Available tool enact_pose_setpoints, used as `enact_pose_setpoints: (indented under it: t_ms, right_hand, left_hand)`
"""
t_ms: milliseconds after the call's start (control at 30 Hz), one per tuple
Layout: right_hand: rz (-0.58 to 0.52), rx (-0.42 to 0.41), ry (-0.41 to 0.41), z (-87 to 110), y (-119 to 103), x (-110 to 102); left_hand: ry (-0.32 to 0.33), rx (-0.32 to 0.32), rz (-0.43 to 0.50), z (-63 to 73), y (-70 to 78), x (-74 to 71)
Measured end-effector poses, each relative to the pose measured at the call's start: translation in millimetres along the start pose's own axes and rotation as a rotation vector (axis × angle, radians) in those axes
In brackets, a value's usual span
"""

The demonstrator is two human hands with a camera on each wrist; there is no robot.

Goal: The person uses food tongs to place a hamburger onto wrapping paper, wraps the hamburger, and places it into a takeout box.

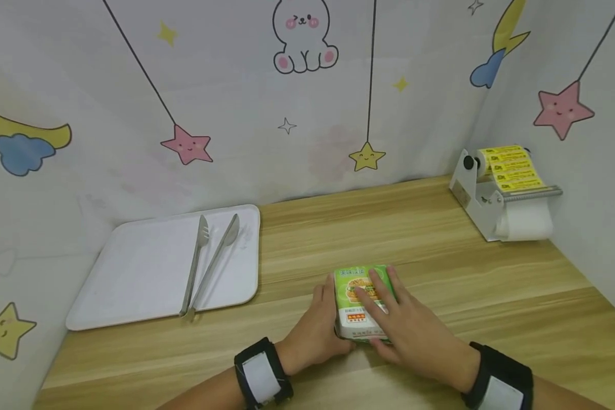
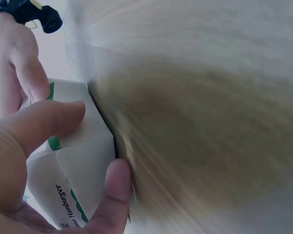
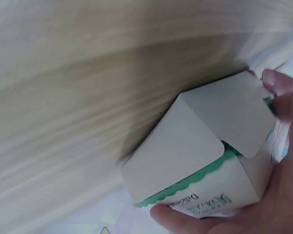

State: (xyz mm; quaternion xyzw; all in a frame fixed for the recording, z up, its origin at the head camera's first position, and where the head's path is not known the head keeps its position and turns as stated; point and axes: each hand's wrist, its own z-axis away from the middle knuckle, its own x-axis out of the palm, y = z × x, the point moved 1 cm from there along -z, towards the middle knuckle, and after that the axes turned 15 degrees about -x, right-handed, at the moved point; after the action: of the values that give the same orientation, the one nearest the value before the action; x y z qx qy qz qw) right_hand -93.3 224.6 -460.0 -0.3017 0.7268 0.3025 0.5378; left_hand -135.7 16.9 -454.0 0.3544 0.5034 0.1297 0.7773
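Observation:
A green and white paper hamburger box (image 1: 357, 329) with a burger picture on its lid sits on the wooden table before me. My left hand (image 1: 315, 331) holds its left side, the thumb at the near edge. Over the lid spread the fingers of my right hand (image 1: 421, 336), with the thumb low at the near side. In the left wrist view, a thumb presses the white folded side of the box (image 2: 88, 158) and a fingertip lies along its lower edge. From the right wrist, the box (image 3: 171, 156) shows folded white panels and a scalloped green border.
At the left lies a white tray (image 1: 138, 267) with metal tongs (image 1: 197, 262), one end reaching over its near rim. A label dispenser (image 1: 471, 199) with a roll of yellow labels (image 1: 515, 168) stands at the back right. Printed curtains line the table's back and sides.

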Motion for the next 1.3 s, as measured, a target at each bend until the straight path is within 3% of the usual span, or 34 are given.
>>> enact_pose_setpoints:
  t_ms: [200,400,533,767,1033,1300]
  right_hand:
    - [-0.021,-0.015,0.02,2.9,-1,2]
    - [0.044,-0.008,0.034,2.1,-1,5]
    - [0.082,-0.022,0.035,-0.8,2,4]
    - [0.001,-0.012,0.004,1.7,1,5]
    - [0.083,-0.028,0.017,-2.4,-3,10]
    - [-0.055,0.001,0.002,-0.9,8,1]
  left_hand:
    - [-0.008,0.01,-0.004,0.5,1.6,-1.5]
    - [-0.05,-0.002,0.027,-2.1,0.1,-4.2]
    - [-0.037,-0.028,0.017,-4.5,-1.5,-3.1]
    - [-0.022,0.0,0.018,-4.1,-0.3,-1.0]
    - [-0.023,-0.042,0.056,-4.2,0.0,-2.9]
    - [0.008,-0.053,0.041,-4.7,-0.6,-1.9]
